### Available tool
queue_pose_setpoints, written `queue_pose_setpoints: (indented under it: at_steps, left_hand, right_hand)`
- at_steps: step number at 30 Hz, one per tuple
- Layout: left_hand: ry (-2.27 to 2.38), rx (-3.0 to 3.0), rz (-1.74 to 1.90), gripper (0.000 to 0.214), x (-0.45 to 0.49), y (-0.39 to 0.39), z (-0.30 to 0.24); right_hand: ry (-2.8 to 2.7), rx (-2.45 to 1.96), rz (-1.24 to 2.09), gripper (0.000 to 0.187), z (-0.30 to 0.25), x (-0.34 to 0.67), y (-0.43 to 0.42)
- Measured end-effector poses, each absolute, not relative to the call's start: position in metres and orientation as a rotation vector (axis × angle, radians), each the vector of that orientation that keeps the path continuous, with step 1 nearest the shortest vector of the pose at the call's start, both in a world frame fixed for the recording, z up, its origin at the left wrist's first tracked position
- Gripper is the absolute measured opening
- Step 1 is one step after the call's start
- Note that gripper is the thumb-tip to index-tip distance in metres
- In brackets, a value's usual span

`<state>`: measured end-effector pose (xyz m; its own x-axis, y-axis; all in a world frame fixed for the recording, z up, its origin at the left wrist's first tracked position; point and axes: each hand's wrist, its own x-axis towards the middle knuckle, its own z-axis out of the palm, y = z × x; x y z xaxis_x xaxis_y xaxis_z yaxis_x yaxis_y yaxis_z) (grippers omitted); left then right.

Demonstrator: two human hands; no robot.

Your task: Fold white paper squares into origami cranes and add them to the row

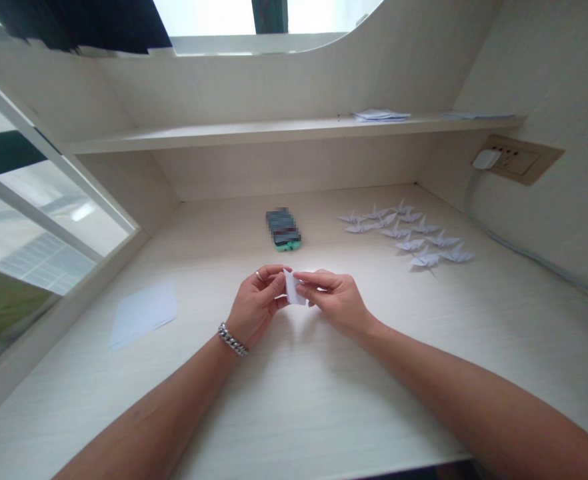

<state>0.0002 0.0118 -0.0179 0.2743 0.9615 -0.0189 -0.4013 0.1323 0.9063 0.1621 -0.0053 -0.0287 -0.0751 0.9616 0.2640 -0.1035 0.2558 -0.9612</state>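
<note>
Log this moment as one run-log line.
left hand: pinching folded white paper | right hand: pinching same paper | nearby: pale origami paper cranes

On my feed I count two hands (297, 300), one folded paper slip (294, 288) pinched between them, and one ring (259, 275) and one chain bracelet (233, 340) on the left. Far on the counter (324, 400) lie one pixelated phone (284, 229) and, to its right, about twelve paper cranes (411, 244); near left lies one sheet stack (143, 313). The shelf (274, 133) holds two paper stacks (381, 115), and one plug (487, 159) sits far right.
</note>
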Motion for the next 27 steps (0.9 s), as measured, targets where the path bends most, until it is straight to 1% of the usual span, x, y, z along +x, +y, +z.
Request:
queue_pose_setpoints:
  at_steps: [16, 19, 22, 27]
  left_hand:
    - [0.696, 0.89, 1.081, 0.023, -0.001, 0.01, -0.013]
    - [0.765, 0.951, 1.121, 0.023, 0.0, 0.01, -0.014]
    - [0.876, 1.097, 1.174, 0.026, 0.002, 0.008, -0.015]
    - [0.953, 1.332, 1.149, 0.032, 0.003, 0.007, -0.017]
  right_hand:
    - [-0.994, -0.775, 1.503, 0.026, -0.038, 0.16, 0.002]
    - [-1.022, -0.798, 1.478, 0.026, -0.039, 0.161, 0.003]
    - [-1.085, -0.871, 1.383, 0.026, -0.036, 0.161, 0.003]
    - [-1.132, -0.909, 1.29, 0.025, -0.033, 0.162, 0.003]
